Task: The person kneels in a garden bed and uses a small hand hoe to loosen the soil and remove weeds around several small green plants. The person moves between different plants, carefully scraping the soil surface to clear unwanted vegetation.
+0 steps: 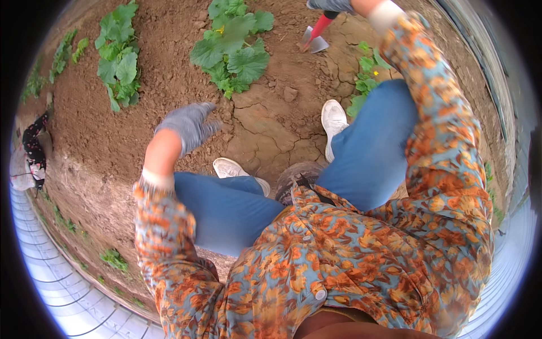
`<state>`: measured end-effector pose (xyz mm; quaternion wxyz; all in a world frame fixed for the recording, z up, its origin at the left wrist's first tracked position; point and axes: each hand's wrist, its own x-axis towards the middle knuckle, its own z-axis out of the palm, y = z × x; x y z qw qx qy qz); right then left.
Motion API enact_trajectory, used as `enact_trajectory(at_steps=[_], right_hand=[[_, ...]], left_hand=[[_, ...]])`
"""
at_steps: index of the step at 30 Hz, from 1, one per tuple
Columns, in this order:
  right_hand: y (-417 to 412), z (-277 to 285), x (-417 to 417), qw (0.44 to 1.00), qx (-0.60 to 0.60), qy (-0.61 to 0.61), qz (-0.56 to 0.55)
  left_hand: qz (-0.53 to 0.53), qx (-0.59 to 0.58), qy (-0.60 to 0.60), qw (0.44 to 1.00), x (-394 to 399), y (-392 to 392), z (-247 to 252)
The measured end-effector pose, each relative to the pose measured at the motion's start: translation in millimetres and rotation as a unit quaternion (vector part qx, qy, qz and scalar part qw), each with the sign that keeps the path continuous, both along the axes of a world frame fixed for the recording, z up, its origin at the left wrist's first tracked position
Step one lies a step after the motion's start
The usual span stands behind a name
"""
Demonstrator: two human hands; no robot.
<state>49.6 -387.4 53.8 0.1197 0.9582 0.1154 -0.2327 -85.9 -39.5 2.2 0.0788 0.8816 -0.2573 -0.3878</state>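
Note:
My right hand, in a grey knit glove, grips the black handle of a small hand hoe at the top edge, which cuts off part of the hand. The tool has a red shaft, and its metal blade is down at the brown soil. My left hand, gloved alike and slightly blurred, hovers above loose soil with thumb and fingers apart and nothing in it. Beyond it grows a broad-leaved plant with a yellow flower. A smaller flowering plant stands beside my right knee.
My white shoes rest on cracked soil. More leafy plants grow to the left. A dark patterned cloth item lies at the far left. Curved sheeting borders the lower left, and a long edging runs along the right.

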Motion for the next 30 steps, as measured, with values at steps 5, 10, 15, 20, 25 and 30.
enact_trajectory(at_steps=[5, 10, 15, 20, 25, 30], right_hand=[[-3.7, 18.0, -50.2, 0.992, 0.004, -0.088, 0.087], [-12.4, 33.8, -62.2, 0.97, 0.09, -0.179, 0.141], [-13.1, 57.8, -40.7, 0.988, 0.106, -0.113, -0.004], [-31.8, 43.2, -43.5, 0.982, 0.091, -0.165, 0.019], [-34.1, 50.8, -47.2, 0.98, -0.032, -0.178, 0.082], [-26.9, 79.5, -93.5, 0.982, -0.047, -0.137, 0.119]], left_hand=[[-0.086, -0.099, 0.036, 0.991, -60.0, -6.6, 75.5], [-0.03, -0.106, 0.134, 0.985, -109.0, 24.4, 125.6], [0.132, -0.231, 0.17, 0.949, -128.5, 45.9, 119.0], [0.26, -0.225, 0.309, 0.887, -212.7, 38.9, 105.9], [0.253, -0.171, 0.322, 0.896, -278.1, 12.4, 96.5], [0.2, -0.157, 0.181, 0.95, -291.1, -14.4, 127.8]])
